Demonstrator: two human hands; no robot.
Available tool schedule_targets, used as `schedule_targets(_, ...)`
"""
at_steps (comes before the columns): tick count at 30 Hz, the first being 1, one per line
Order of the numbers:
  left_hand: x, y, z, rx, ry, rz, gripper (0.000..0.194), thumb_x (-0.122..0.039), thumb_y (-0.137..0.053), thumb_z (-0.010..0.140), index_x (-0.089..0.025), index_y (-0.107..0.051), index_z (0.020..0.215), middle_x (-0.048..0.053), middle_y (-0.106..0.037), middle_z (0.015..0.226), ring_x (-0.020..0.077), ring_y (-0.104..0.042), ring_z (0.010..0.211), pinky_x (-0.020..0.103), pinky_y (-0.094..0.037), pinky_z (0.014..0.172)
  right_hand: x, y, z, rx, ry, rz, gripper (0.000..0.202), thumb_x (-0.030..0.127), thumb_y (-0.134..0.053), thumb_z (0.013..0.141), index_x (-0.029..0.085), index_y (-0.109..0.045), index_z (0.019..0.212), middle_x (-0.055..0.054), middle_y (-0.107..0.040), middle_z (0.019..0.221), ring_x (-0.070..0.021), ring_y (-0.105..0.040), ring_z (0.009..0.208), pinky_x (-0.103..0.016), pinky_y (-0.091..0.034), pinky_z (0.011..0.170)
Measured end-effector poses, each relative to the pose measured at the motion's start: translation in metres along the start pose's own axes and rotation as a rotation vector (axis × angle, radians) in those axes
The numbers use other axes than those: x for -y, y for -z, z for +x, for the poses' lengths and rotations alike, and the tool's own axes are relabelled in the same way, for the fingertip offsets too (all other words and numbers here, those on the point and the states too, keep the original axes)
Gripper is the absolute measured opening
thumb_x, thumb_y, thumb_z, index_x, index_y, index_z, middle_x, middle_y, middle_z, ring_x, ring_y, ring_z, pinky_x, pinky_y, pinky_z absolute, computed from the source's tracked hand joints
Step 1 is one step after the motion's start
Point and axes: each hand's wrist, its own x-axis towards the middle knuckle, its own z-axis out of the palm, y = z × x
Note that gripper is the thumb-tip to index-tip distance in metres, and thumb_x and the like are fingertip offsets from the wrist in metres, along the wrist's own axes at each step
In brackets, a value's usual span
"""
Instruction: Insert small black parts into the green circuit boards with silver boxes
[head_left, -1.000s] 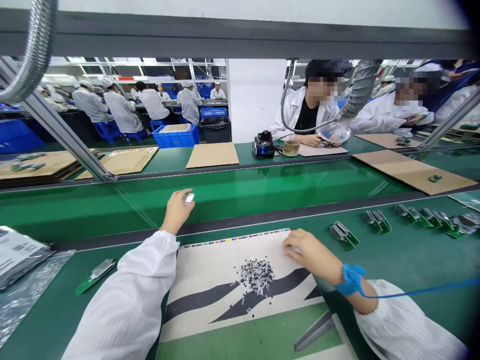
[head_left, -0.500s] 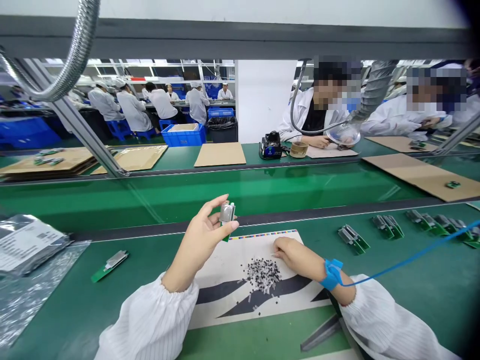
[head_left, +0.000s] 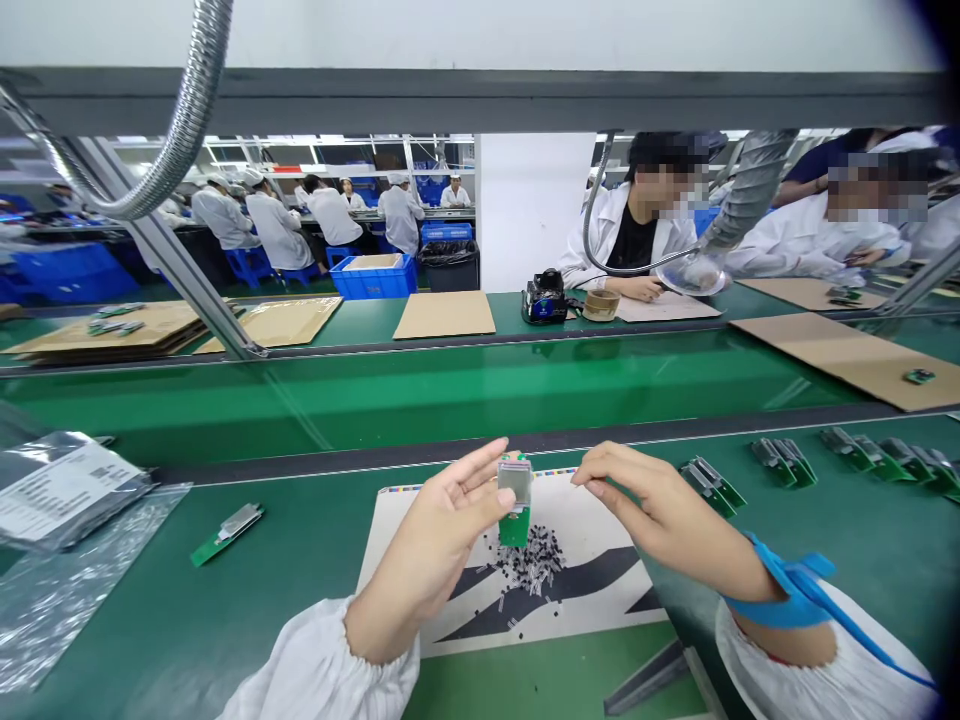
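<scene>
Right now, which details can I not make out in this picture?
In the head view:
Held board: part of its left side, hidden by the left hand.
Right hand: whether it pinches anything, too small to tell.
Bag label: its print, too small.
Green strip: lower part, cut off by the bottom edge.

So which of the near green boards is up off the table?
The green board in the left hand, thumb on its front. Unlike it, the lone board at left and the near boards at right rest on the green tabletop.

Parts pile (head_left: 537,566) partly behind board (head_left: 514,528)
</scene>
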Motion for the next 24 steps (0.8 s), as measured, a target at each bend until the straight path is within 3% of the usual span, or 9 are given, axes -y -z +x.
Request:
schedule_targets(3, 0.002, -0.007, -0.01, 0.084, -0.005, 0.052, 0.034, -0.025, -0.078, 0.072, -0.019, -0.072, 0.105, 0.008, -0.071, 0.113, 0.0216, -0.064, 0.104, 0.029, -0.05, 0.089, 0.025, 0.01, 0.0, -0.12, 0.057, -0.016, 0.019, 0.011, -0.043, 0.093, 0.021, -0.059, 0.096, -0.003, -0.06, 0.088, -0.0144, -0.058, 0.079, -0.026, -0.048, 0.067)
schedule_targets(9, 0.008, -0.018, -0.025, 0.158, 0.0, 0.01, 0.026, -0.023, -0.084, 0.064, -0.021, -0.074, 0.088, 0.003, -0.077, 0.085, 0.0179, -0.071, 0.083, 0.025, -0.055, 0.074, 0.063, 0.003, 0.0, -0.395, 0.211, 0.069, 0.03, 0.001, -0.053, 0.083, 0.025, -0.054, 0.1, 0.0, -0.065, 0.083, -0.0154, -0.061, 0.079, -0.028, -0.052, 0.069)
schedule_targets(17, 0.005, -0.022, -0.032, 0.198, 0.031, -0.073, 0.022, -0.017, -0.082, 0.066, -0.021, -0.072, 0.086, 0.001, -0.077, 0.082, 0.0154, -0.072, 0.085, 0.02, -0.054, 0.074, 0.067, -0.004, 0.001, -0.341, 0.229, 0.037, 0.024, 0.002, -0.053, 0.082, 0.025, -0.05, 0.088, 0.002, -0.07, 0.081, -0.0135, -0.064, 0.075, -0.028, -0.052, 0.069)
schedule_targets(24, 0.004, -0.022, -0.031, 0.199, 0.027, -0.079, 0.023, -0.014, -0.082, 0.067, -0.021, -0.072, 0.086, 0.0, -0.077, 0.08, 0.0123, -0.072, 0.082, 0.016, -0.054, 0.071, 0.072, 0.001, 0.002, -0.368, 0.29, 0.015, 0.028, -0.002, -0.052, 0.078, 0.025, -0.043, 0.078, 0.005, -0.07, 0.073, -0.0134, -0.061, 0.064, -0.029, -0.05, 0.062)
